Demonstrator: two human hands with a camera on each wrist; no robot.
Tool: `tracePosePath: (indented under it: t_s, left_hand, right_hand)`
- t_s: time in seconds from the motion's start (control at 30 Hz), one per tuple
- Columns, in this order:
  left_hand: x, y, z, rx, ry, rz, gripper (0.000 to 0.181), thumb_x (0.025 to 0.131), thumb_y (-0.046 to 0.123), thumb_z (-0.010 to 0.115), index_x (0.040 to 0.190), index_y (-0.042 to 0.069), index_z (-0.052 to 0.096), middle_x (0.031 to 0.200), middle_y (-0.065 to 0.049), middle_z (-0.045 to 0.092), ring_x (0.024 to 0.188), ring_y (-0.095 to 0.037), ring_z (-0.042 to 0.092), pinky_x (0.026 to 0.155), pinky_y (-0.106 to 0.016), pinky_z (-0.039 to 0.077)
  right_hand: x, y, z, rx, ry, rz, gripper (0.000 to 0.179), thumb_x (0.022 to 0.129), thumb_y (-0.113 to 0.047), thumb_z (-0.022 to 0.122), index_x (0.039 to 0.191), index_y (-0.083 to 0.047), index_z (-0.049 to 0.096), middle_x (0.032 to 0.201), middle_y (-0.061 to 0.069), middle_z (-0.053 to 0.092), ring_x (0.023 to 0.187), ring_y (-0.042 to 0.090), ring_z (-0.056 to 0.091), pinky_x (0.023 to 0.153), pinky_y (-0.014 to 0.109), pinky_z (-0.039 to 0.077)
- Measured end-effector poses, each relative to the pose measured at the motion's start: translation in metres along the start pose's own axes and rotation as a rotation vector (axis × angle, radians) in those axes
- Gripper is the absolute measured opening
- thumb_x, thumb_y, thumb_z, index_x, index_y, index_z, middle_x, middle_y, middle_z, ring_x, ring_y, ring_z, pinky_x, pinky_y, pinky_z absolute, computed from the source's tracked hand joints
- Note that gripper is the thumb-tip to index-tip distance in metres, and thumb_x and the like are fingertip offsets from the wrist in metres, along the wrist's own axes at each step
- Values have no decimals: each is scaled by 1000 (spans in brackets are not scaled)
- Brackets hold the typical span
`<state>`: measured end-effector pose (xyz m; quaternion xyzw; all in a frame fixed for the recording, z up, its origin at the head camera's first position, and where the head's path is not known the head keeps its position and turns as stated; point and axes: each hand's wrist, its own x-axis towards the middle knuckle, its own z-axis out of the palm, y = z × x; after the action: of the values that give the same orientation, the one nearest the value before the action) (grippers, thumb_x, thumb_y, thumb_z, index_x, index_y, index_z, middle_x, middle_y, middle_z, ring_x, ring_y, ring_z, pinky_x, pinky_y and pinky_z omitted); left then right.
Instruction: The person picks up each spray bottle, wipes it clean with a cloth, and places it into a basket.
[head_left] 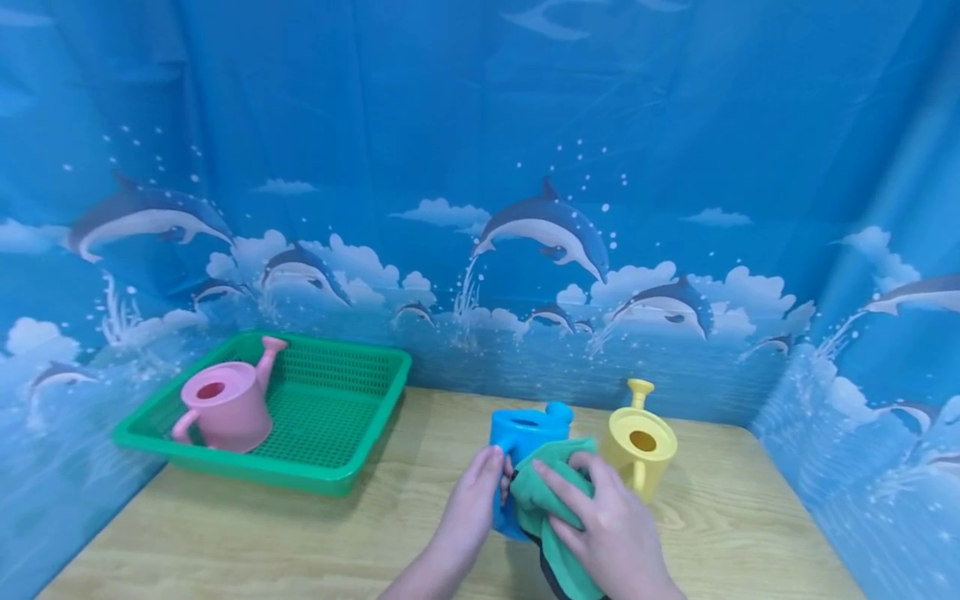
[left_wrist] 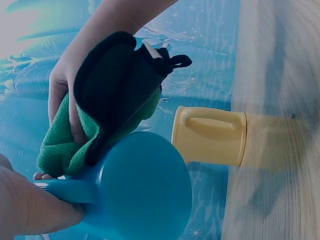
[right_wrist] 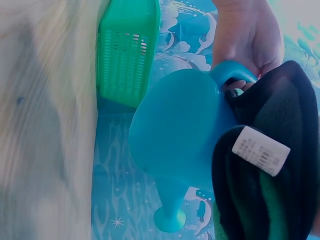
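My left hand (head_left: 474, 493) grips the handle of a blue watering can (head_left: 517, 423), raised above the table with its base showing in both wrist views. Bunched in my right hand (head_left: 611, 521) is a green cloth (head_left: 551, 492), pressed against the can's side. The cloth's dark backing (left_wrist: 112, 82) faces the left wrist camera, and a white label (right_wrist: 261, 150) hangs from it in the right wrist view. Just right of my right hand, a yellow watering can (head_left: 643, 442) stands upright on the table. The cloth hides part of the blue can.
At the left of the table sits a green plastic basket (head_left: 330, 475) with mesh sides. A pink watering can (head_left: 228, 408) stands inside it, spout over the back rim. A blue dolphin-print curtain (head_left: 480, 125) hangs behind the wooden table (head_left: 300, 542) and on both sides.
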<state>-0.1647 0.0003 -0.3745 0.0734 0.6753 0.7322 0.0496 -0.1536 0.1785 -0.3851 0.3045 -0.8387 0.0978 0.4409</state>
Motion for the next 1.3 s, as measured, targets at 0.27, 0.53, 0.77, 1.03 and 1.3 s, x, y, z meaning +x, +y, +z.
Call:
tracePosePath:
  t_s: [0.27,0.53,0.77,1.03,1.3]
  left_hand:
    - [5,0,-8,-93,-5,-3,33,105,36,33,96,8,48,85,2,42,81,-14,42,77,-29,37]
    - [6,-1,-12,-146,-11,-42,31,105,37,31,94,13,45,83,3,41,78,-14,39,77,-28,35]
    - [4,1,-6,-122,1,5,31,106,35,32,92,10,45,81,2,41,75,-13,39,73,-26,36]
    - [-7,1,1,-11,-37,-4,37,105,38,33,93,7,49,82,0,44,77,-15,43,71,-26,39]
    - [-9,1,5,-38,-89,-36,38,105,40,32,92,8,48,80,0,42,76,-16,42,70,-27,37]
  right_hand:
    - [1,-5,-6,-15,-151,-59,59,58,-29,89,115,-27,71,100,8,59,78,15,58,57,26,53]
    - [3,-10,-17,63,-410,-59,56,65,-30,87,118,-31,69,101,0,56,77,10,54,59,22,48]
    - [3,-12,-17,31,-282,32,58,63,-30,88,117,-33,69,103,0,58,82,11,59,62,24,52]
    - [1,2,-6,3,108,106,38,95,-50,53,114,-23,71,99,10,61,73,18,60,56,29,53]
    - [2,10,-6,-33,217,118,48,98,-51,43,111,-16,72,97,15,62,71,22,58,54,31,50]
